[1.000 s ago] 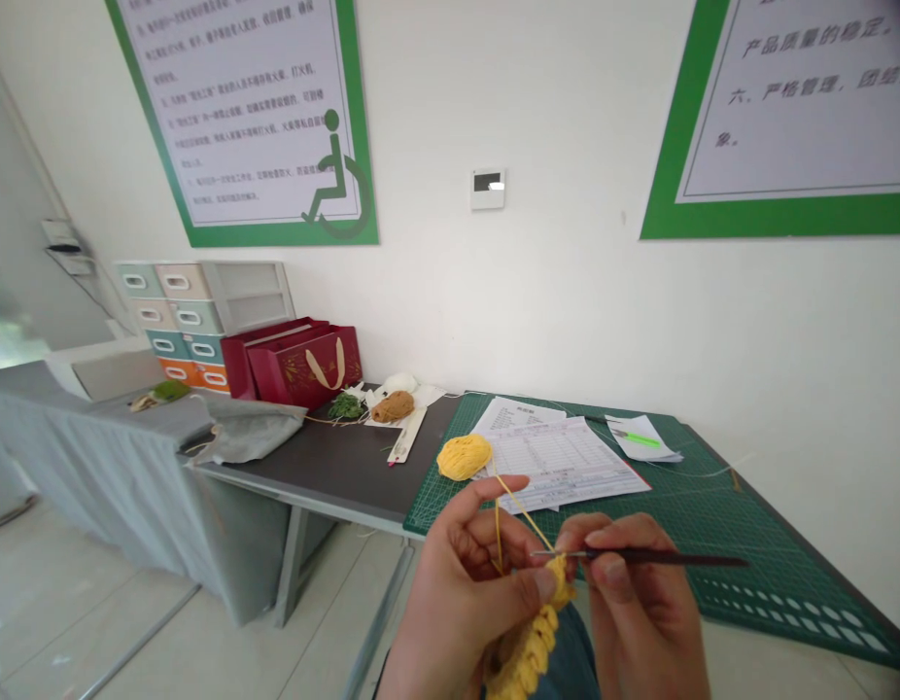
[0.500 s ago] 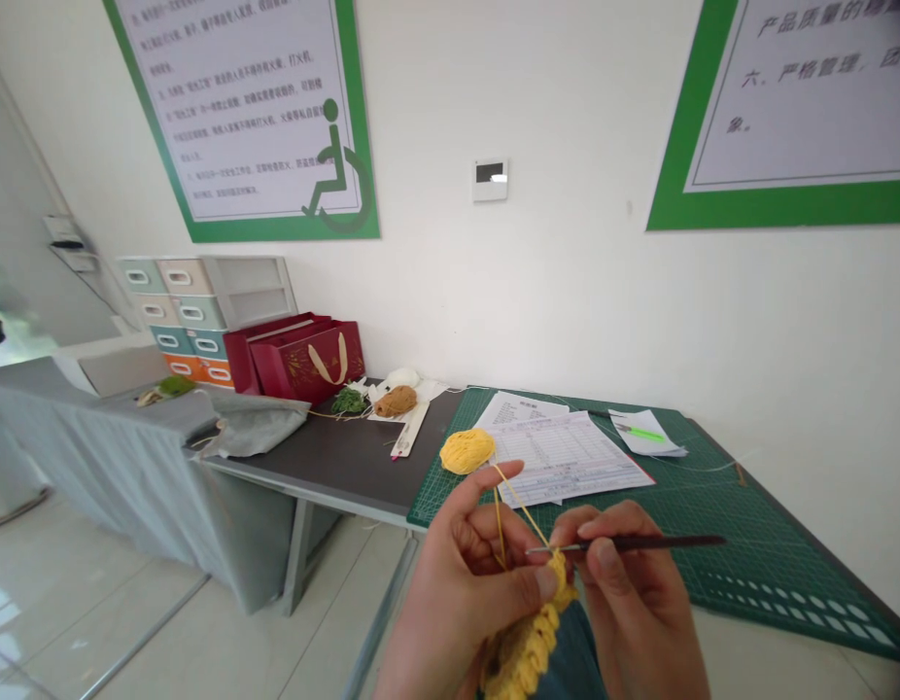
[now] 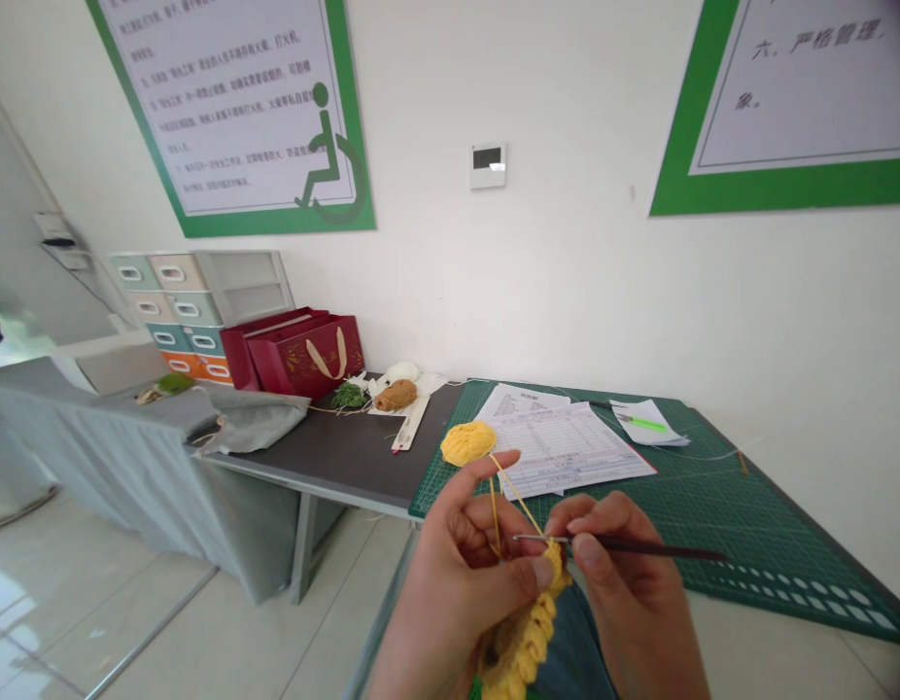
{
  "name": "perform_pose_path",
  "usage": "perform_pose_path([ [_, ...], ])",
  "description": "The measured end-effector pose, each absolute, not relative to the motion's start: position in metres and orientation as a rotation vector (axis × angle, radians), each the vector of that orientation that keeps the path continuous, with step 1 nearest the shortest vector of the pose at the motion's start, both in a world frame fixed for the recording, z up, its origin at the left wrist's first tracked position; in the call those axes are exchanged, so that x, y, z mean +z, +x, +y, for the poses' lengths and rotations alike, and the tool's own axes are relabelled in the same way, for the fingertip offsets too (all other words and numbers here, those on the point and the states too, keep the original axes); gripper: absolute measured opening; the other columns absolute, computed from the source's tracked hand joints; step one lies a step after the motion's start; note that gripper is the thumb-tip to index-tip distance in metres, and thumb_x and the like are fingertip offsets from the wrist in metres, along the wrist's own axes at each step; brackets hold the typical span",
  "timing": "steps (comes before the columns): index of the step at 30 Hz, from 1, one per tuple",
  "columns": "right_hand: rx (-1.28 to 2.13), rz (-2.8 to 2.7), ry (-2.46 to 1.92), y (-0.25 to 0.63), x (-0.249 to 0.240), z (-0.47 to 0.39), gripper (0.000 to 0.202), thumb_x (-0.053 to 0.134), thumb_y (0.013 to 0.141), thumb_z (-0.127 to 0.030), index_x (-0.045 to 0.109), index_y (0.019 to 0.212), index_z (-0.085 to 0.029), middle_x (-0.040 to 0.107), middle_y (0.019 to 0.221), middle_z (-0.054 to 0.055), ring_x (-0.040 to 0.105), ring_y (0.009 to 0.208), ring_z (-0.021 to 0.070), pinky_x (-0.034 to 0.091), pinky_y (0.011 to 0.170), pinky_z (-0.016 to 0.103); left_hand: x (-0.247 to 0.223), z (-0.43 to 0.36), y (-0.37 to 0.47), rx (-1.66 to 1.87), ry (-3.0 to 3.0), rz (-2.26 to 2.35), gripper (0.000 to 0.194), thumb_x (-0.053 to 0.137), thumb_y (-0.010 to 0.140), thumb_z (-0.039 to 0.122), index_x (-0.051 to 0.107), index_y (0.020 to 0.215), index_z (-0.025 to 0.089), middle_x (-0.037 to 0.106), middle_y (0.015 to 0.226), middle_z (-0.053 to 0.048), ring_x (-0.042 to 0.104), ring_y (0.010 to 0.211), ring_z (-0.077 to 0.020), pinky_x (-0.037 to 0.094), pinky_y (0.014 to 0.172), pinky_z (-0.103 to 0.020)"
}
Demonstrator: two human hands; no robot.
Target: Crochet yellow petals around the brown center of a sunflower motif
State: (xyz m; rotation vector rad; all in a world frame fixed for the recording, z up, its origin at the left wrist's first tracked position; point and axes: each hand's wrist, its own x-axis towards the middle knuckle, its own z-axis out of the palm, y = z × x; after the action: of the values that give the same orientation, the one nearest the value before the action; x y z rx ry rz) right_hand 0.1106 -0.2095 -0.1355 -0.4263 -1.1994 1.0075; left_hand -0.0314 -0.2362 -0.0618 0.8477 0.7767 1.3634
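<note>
My left hand (image 3: pixel 468 578) pinches the top edge of a yellow crochet piece (image 3: pixel 527 642) between thumb and fingers. Yellow yarn runs over its raised index finger and down to the work. In my right hand (image 3: pixel 625 574) is a crochet hook (image 3: pixel 661 549) with a dark handle, held between thumb and fingers. The hook's metal tip lies at the top stitches, pointing left beyond the yarn. Behind my left fingers, a yellow yarn ball (image 3: pixel 468 442) rests on the green cutting mat (image 3: pixel 712 496). The lower part of the crochet piece leaves the frame.
Printed papers (image 3: pixel 573 447) and a green pen (image 3: pixel 645 424) lie on the mat. Further left on the dark table (image 3: pixel 348 449) are brown yarn (image 3: pixel 396 395), green yarn (image 3: pixel 349 396), a grey cloth bag (image 3: pixel 257 425) and red gift bags (image 3: pixel 304 355). A drawer unit (image 3: pixel 202 292) stands behind.
The hook has slid a little to the left, so more of its metal shaft shows past the yarn. Its handle tilts slightly lower at the right. The camera view has shifted slightly.
</note>
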Motion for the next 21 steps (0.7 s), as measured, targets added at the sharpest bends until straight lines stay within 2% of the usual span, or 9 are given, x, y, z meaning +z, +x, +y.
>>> perform_pose_path([
  [13,1.059,-1.092,-0.455,0.1074,-0.1373,-0.2132,0.004,0.068,0.097,-0.027,0.068,0.094,-0.029,0.070,0.092,0.001,0.067,0.084,0.0134,0.056,0.071,0.023,-0.0638,-0.2351,-0.0305,1.358,0.882,0.787,0.078,0.100,0.057,0.016,0.068,0.128,0.019,0.069,0.067,0.003,0.061,0.059,-0.0107,0.047,0.056,-0.020],
  [21,0.946,-1.149,-0.438,0.1073,-0.1365,-0.2166,0.008,0.066,0.098,-0.023,0.069,0.097,-0.029,0.069,0.090,0.000,0.068,0.085,0.0122,0.058,0.073,0.022,-0.0658,-0.2354,-0.0318,1.333,0.905,0.808,0.081,0.099,0.058,0.018,0.066,0.132,0.021,0.069,0.068,0.003,0.060,0.059,-0.0101,0.045,0.056,-0.019],
])
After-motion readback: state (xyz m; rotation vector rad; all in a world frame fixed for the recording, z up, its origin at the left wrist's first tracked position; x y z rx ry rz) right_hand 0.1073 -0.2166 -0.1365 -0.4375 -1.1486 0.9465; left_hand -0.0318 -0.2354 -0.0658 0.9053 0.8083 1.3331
